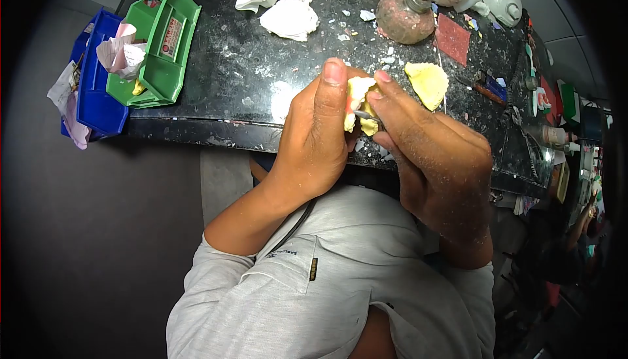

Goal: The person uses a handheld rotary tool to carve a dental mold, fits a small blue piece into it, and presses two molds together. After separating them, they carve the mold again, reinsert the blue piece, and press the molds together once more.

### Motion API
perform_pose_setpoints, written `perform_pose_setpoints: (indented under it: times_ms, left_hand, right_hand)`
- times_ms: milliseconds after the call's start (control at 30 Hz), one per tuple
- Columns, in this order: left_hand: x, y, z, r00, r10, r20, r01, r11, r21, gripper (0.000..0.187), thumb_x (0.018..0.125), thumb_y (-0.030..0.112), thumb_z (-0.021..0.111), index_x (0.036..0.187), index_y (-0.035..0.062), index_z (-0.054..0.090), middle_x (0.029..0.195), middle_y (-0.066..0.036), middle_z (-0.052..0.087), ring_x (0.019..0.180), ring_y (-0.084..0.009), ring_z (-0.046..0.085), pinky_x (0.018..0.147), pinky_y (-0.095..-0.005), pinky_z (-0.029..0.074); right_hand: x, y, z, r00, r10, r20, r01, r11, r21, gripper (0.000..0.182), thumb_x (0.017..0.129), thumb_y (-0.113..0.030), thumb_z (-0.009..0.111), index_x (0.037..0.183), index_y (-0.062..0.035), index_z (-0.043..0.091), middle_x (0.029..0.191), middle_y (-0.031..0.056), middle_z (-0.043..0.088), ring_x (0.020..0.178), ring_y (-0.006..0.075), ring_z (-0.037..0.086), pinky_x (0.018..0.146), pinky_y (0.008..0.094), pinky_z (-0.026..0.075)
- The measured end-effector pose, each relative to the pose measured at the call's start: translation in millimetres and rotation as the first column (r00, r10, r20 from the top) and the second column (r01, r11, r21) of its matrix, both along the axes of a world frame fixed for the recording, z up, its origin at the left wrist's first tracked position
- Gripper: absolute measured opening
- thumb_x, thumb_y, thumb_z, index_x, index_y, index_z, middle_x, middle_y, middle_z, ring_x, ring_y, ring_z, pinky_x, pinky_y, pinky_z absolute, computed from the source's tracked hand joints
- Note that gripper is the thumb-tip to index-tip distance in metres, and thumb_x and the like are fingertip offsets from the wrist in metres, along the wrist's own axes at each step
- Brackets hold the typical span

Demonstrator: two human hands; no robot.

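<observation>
Head view: the left hand (317, 140) has its fingers wrapped tight around a pale yellow plaster cast (358, 97), held just over the near edge of the dark worktop (229, 64). The right hand (432, 156) pinches a thin metal tool (366, 117) against the cast. A second yellow cast (428, 83) lies just beyond; a green tray (160, 48) sits far left.

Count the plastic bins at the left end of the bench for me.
2. A green bin lies tilted on the bench's left corner with crumpled paper in it; a blue bin sits beside and partly under it, overhanging the edge. Others may be hidden beyond view.
</observation>
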State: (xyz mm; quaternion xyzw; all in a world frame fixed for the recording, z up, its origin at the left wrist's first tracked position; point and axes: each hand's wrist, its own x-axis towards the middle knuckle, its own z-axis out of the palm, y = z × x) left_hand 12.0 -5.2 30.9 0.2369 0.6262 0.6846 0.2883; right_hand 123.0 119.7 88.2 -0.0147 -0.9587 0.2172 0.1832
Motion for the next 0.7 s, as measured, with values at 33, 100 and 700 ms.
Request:
perform_pose_setpoints:
  times_ms: [33,100,700]
  left_hand:
    - [-0.3,-0.1,0.0,1.000,-0.001,0.000,0.001,1.000,0.000,0.080,0.109,0.064,0.018,0.109,0.0005,0.067,0.075,-0.003,0.064,0.058,-0.0069,0.055,0.051,-0.0211,0.043]
    - [-1.0,0.3,0.5,0.997,-0.016,0.073,0.015,1.000,0.006,0.080,0.109,0.064,0.018,0.108,0.0009,0.068,0.074,-0.003,0.064,0.056,-0.0072,0.054,0.050,-0.0212,0.042]
    - [-2.4,-0.5,2.7,0.975,-0.047,0.218,0.044,0.999,0.016,0.085,0.106,0.070,0.017,0.100,0.0013,0.067,0.067,-0.005,0.062,0.049,-0.0091,0.052,0.045,-0.0225,0.036]
  right_hand:
    - [0.1,0.5,-0.3,1.000,0.000,-0.002,0.000,1.000,0.001,0.031,0.086,-0.006,0.076,0.117,-0.0017,0.074,0.123,0.0192,0.073,0.089,0.0298,0.077,0.078,0.0331,0.059]
    - [0.4,0.7,-0.2,1.000,0.000,-0.003,0.000,1.000,0.002,0.031,0.086,-0.006,0.076,0.117,-0.0016,0.074,0.123,0.0191,0.073,0.089,0.0297,0.077,0.078,0.0329,0.059]
    - [2.2,0.0,-2.2,1.000,-0.023,0.006,0.023,1.000,0.016,0.030,0.087,-0.004,0.075,0.117,-0.0009,0.074,0.121,0.0195,0.074,0.092,0.0295,0.077,0.080,0.0329,0.059]
